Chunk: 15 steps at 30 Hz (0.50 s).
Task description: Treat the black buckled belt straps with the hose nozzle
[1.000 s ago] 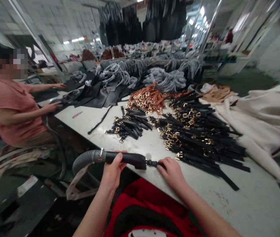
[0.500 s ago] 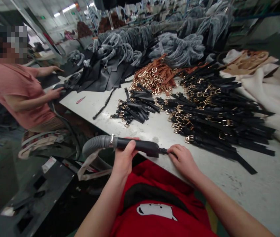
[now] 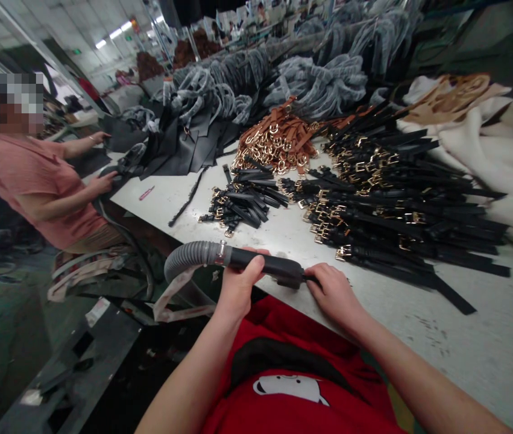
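My left hand (image 3: 241,282) is wrapped round a black hand-held tool (image 3: 269,265), the thumb lying along its top. A grey corrugated hose (image 3: 190,254) is clamped to the tool's rear end and bends down below the table's edge. At the tool's front end, my right hand (image 3: 331,290) is closed with its fingertips pinching a thin black strap (image 3: 309,277). Only a short bit of the strap shows between tool and fingers; its rest is hidden under the hand. Beyond both hands lies a small pile of black buckled straps (image 3: 249,202).
A large heap of black buckled straps (image 3: 392,211) covers the right of the white table (image 3: 419,325). Brown straps (image 3: 278,141), a red-handled small tool (image 3: 146,193) and black sheets (image 3: 188,144) lie farther back. A co-worker (image 3: 43,181) sits at the left.
My left hand and the tool have shifted right, closer to my right hand. Less of the strap shows between them. The whole view has tilted slightly.
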Motion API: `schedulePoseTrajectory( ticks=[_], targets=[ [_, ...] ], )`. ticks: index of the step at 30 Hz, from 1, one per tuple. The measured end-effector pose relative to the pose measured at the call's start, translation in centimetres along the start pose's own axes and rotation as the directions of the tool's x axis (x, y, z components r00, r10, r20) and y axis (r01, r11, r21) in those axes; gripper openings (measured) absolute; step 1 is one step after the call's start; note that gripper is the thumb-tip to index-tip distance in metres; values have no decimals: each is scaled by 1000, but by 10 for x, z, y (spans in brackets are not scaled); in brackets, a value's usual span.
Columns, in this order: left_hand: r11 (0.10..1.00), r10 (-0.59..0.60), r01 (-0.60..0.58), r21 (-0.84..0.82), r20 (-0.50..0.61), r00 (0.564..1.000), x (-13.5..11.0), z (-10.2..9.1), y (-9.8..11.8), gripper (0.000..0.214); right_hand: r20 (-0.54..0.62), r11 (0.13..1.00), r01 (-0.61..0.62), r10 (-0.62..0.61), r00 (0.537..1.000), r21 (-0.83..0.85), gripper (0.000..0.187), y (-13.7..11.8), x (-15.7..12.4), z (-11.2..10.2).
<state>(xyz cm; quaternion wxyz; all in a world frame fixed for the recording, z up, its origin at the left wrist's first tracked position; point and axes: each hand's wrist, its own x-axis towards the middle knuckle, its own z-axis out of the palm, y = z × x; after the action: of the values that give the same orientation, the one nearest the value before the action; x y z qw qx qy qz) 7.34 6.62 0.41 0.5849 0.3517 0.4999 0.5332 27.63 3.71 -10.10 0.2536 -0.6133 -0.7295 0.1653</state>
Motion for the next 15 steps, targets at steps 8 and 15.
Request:
schedulePoseTrajectory(
  ticks=[8,15],
  targets=[
    [996,-14,10,-92,-51,999,3,-1,-2,33,-12,1000,-6,6,1000,0,21,0,0,2],
    [996,11,-18,-85,-86,996,5,-12,2,33,-13,1000,-11,11,1000,13,22,-1,0,3]
  ],
)
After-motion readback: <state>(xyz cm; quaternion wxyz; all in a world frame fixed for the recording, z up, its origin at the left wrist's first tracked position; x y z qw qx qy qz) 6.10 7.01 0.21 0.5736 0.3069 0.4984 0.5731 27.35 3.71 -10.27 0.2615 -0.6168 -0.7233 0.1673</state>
